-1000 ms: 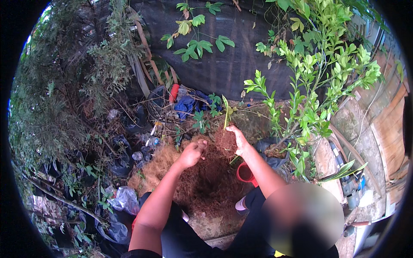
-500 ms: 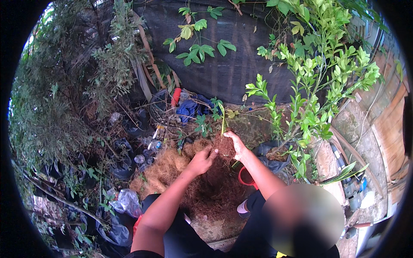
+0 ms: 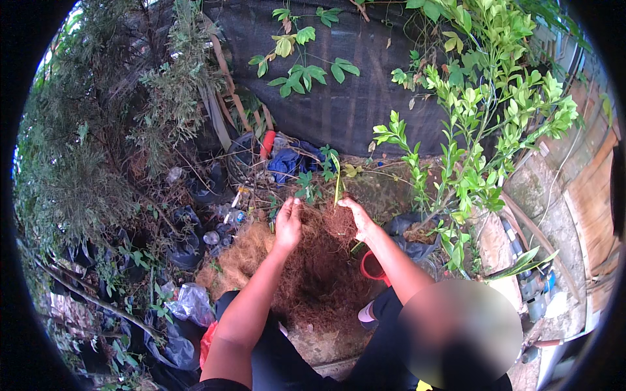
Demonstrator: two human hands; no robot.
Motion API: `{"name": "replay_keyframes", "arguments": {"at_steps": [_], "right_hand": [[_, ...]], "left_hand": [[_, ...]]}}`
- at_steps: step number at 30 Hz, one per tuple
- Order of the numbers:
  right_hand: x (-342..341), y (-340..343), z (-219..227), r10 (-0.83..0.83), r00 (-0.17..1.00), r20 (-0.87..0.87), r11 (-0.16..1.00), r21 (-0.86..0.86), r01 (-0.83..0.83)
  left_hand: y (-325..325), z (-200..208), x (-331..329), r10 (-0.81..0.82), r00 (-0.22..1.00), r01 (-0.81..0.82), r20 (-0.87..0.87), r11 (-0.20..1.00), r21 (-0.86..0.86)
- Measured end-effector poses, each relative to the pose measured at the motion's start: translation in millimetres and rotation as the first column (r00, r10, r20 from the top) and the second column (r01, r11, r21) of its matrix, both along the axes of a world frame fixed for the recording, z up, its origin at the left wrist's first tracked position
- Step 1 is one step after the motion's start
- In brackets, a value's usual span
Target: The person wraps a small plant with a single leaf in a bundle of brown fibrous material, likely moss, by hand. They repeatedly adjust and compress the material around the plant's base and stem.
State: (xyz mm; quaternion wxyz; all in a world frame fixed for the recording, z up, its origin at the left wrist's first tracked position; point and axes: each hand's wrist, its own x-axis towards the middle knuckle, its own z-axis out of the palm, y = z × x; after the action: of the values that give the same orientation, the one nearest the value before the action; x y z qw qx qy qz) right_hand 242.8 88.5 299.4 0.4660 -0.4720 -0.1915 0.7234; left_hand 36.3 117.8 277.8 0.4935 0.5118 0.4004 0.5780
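My right hand (image 3: 360, 221) is closed round the side of a brown, fibrous root ball. From its top rises a small seedling (image 3: 338, 182) with a slim, upright leaf, green edged with yellow. The root ball (image 3: 340, 225) hangs over a heap of dark brown fibre (image 3: 313, 280). To its left, apart from it, my left hand (image 3: 289, 225) is raised with the fingers drawn together; whatever they may hold is hidden. Paler tan fibre (image 3: 238, 257) lies beneath my left forearm. A red pot (image 3: 373, 265) stands just under my right wrist.
A leafy potted shrub (image 3: 450, 169) spreads at the right, its black bag (image 3: 417, 234) near my right forearm. Dark netting (image 3: 365, 98) closes off the back. Plastic bags (image 3: 192, 305) and bottles (image 3: 212, 238) litter the left, below a bushy conifer (image 3: 98, 130).
My left hand has moved left and up, away from the root ball, and its fingers now point upward. My right hand still holds the root ball in nearly the same place.
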Motion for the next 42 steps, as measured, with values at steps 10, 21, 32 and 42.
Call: {"name": "replay_keyframes", "arguments": {"at_steps": [10,21,32,42], "right_hand": [[10.7,-0.4,-0.6,0.085,0.995,0.055,0.996,0.000,-0.085],[14.6,-8.9,8.6,0.209,0.964,0.164,0.977,-0.005,-0.211],[32.2,0.3,-13.1,0.262,0.957,0.122,0.964,0.014,-0.266],[36.0,-17.3,-3.8,0.428,0.804,0.413,0.880,0.013,-0.475]], "left_hand": [[7.5,25.7,-31.8,-0.029,0.992,0.056,0.120,0.972,-0.227],[-34.9,54.3,-14.0,-0.293,0.586,0.385,-0.755,0.921,-0.059],[-21.1,35.3,-6.7,-0.067,0.884,0.115,-0.463,0.990,0.077],[6.1,6.7,-18.8,-0.113,0.993,0.116,0.029,0.968,-0.221]]}}
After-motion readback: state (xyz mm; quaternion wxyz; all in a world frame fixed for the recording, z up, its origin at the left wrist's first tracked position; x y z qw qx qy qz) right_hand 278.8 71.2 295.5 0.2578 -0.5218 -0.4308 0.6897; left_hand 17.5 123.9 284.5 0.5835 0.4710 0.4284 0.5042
